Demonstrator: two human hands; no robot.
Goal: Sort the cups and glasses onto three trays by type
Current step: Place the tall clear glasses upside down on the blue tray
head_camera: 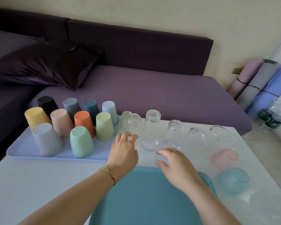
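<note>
A lilac tray (23,147) at the left holds several upside-down coloured plastic cups, such as an orange one (83,120). Several clear glasses stand upside down on the white table; the tallest (152,127) is in the middle. My left hand (123,150) has its fingers curled around the lower part of a clear glass (134,122) beside the lilac tray. My right hand (175,164) hovers at the far edge of a bare teal tray (136,200), thumb and forefinger apart, just in front of a low clear glass (170,144). A pink tinted glass (225,157) and a teal tinted glass (233,180) stand at the right.
A pale green cup (124,120) stands behind the glass at my left hand. A purple sofa (144,91) with a dark cushion (44,65) runs behind the table. Rolled mats (258,82) and bottles (271,117) are on the floor at the right.
</note>
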